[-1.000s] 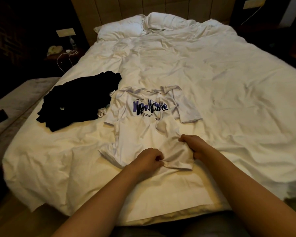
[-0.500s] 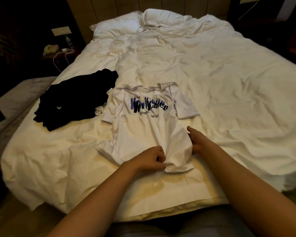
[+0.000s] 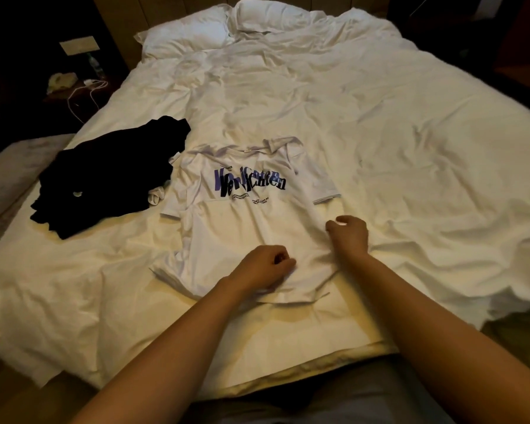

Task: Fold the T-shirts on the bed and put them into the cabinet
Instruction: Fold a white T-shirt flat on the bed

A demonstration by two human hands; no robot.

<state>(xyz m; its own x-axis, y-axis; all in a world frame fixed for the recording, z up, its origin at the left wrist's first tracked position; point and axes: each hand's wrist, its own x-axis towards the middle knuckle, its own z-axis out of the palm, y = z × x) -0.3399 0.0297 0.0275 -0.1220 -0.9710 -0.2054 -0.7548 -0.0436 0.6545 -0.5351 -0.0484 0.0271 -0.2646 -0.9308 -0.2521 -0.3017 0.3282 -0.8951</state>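
Low in the frame's middle, the left hand [image 3: 265, 266] pinches the hem area of the white printed T-shirt [image 3: 245, 228] with curled fingers. Just above and to the right, the right hand [image 3: 349, 234] grips its side edge. The shirt lies print-up at centre on the bed [image 3: 410, 148]; uneven pulling could likely bunch it. A black T-shirt [image 3: 104, 179] sits crumpled at left.

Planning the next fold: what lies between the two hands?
In the head view, only white T-shirt fabric lies between the left hand and right hand; nothing else sits there.
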